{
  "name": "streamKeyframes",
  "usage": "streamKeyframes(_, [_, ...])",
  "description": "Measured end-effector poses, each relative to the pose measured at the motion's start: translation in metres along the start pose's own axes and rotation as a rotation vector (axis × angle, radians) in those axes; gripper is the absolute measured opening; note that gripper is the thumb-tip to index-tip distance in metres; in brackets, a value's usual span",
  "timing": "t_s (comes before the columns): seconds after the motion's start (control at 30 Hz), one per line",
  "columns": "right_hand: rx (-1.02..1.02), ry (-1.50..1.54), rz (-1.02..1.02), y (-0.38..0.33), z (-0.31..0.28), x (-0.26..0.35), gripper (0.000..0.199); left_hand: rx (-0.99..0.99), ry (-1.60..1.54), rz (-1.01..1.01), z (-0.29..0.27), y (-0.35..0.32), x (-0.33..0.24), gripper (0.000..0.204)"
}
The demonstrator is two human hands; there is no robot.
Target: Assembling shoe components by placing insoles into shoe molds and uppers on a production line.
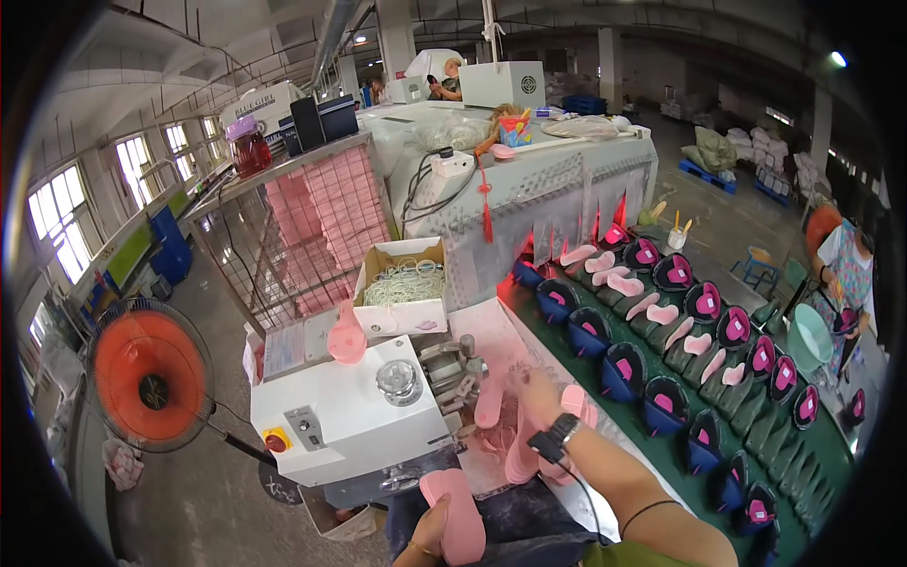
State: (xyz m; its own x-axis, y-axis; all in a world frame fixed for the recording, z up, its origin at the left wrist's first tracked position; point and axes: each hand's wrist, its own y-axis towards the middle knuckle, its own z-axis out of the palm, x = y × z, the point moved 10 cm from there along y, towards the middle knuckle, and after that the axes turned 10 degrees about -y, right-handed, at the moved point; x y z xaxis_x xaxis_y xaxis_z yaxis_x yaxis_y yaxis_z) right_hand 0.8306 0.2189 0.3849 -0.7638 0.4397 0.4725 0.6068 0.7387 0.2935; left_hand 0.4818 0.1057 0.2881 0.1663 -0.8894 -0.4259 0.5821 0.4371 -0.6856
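Low in the view, my left hand (431,531) is closed around the edge of a pink shoe sole (459,515), held in front of my lap. My right hand (539,399) reaches over the metal tray beside the white machine (345,411). Its fingers are smeared and partly hidden, so I cannot tell whether they grip anything. Close to its fingertips, another pink sole (489,399) lies by the machine's metal rollers (452,369). Several more pink soles (522,452) stand stacked beneath my right wrist. Pink dust covers the tray (496,326).
A green conveyor (619,397) to the right carries dark shoe uppers and pink soles out of a heating tunnel (557,180). A box of pale cords (403,293) stands behind the machine. An orange fan (151,375) is at left. A person (846,265) works beyond the conveyor.
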Motion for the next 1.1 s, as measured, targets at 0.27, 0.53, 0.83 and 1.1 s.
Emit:
streamKeyframes(0.27, [-0.063, 0.512, 0.262, 0.041, 0.083, -0.013, 0.042, -0.188, 0.274, 0.213, 0.002, -0.054, -0.02, 0.062])
streamKeyframes(0.53, [-0.37, 0.561, 0.436, -0.029, -0.081, -0.236, 0.031, -0.047, 0.064, 0.004, -0.005, 0.006, 0.009, 0.042])
streamKeyframes(0.83, [-0.596, -0.197, 0.877, -0.202, -0.283, -0.493, 0.037, 0.087, 0.125, -0.012, 0.039, 0.034, 0.009, 0.042])
streamKeyframes(1.1, [-0.724, -0.029, 0.776, -0.168, -0.261, -0.511, 0.048, 0.049, 0.053, -0.463, 0.023, 0.019, 0.047, 0.068])
